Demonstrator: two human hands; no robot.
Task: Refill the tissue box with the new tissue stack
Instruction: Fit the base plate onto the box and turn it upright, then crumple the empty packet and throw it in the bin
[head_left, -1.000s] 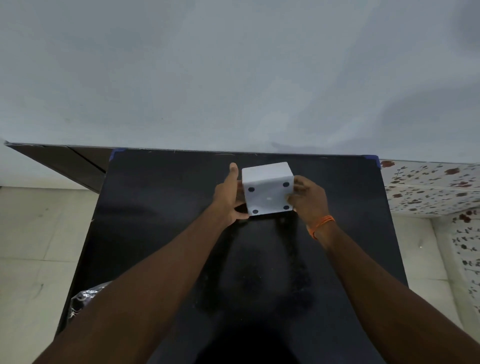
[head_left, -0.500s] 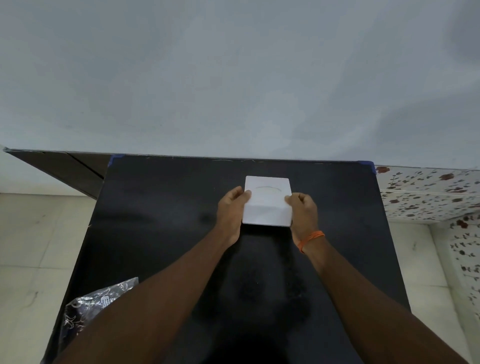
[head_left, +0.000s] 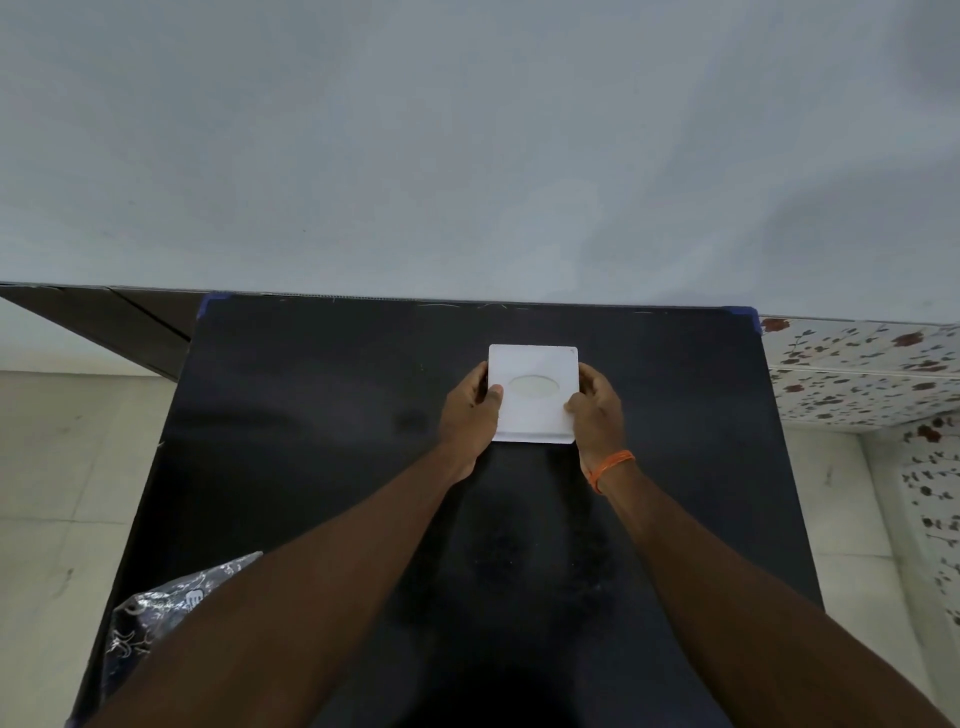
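the white tissue box (head_left: 533, 410) sits upright on the black tabletop (head_left: 311, 415), a little toward the far edge, its top face up with the oval opening (head_left: 532, 387) in the middle. the left hand (head_left: 470, 410) is curled against the box's left side, thumb resting on the top near the oval; the right hand (head_left: 597, 410) is curled against the right side, fingers hooked over the top edge. so both hands are closed on the box from opposite sides, and the box touches the tabletop.

the box looks like a smooth, rigid plastic cube, probably light and a bit slippery, so a two-sided squeeze at the side walls seems the safest hold; pressing on the top near the opening may flex it. whether tissue already fills the oval is hard to tell; it shows only a pale patch.

at the near left corner a crinkly printed plastic bag (head_left: 156, 613) lies partly under the left forearm. no loose tissue stack can be seen. an orange band (head_left: 610, 467) circles the right wrist.
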